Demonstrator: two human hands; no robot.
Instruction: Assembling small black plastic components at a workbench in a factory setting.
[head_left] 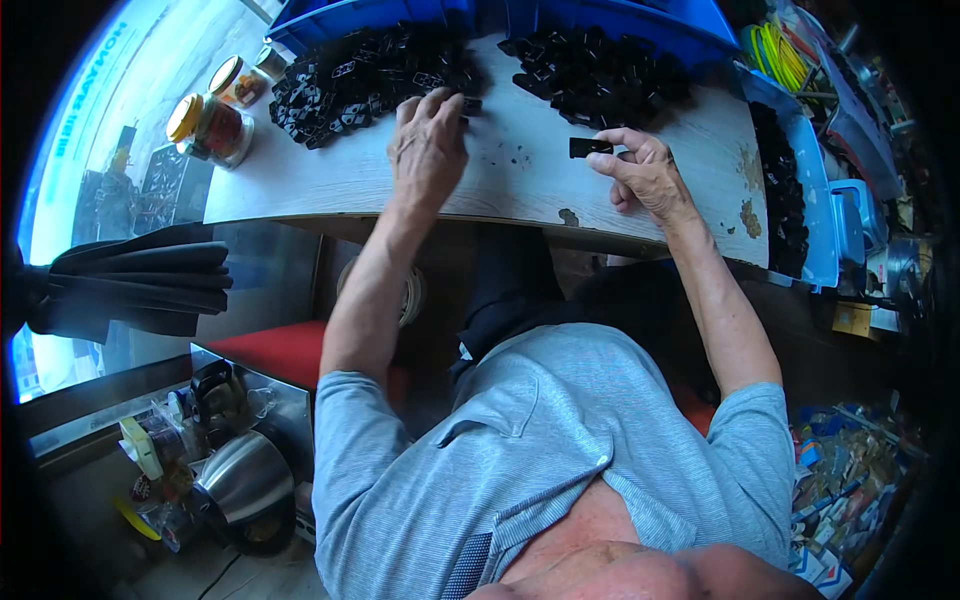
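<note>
In my right hand (pixel 645 178) a small black plastic part (pixel 588 148) is pinched between thumb and fingertips, above the right half of the table. My left hand (pixel 428 145) is closed, fingers bent downward, at the near right edge of a heap of black plastic parts (pixel 345 85). Another small black part (pixel 472 104) shows at its fingertips, slightly blurred; the thumb is mostly hidden. A second heap of black parts (pixel 600 75) lies beyond my right hand.
Two blue bins (pixel 370 18) (pixel 640 22) stand behind the heaps. Lidded jars (pixel 215 130) sit at the table's left edge. On the right, a light-blue bin (pixel 818 215) holds more black parts. The pale tabletop (pixel 330 185) has a worn front edge. A metal kettle (pixel 243 478) stands lower left.
</note>
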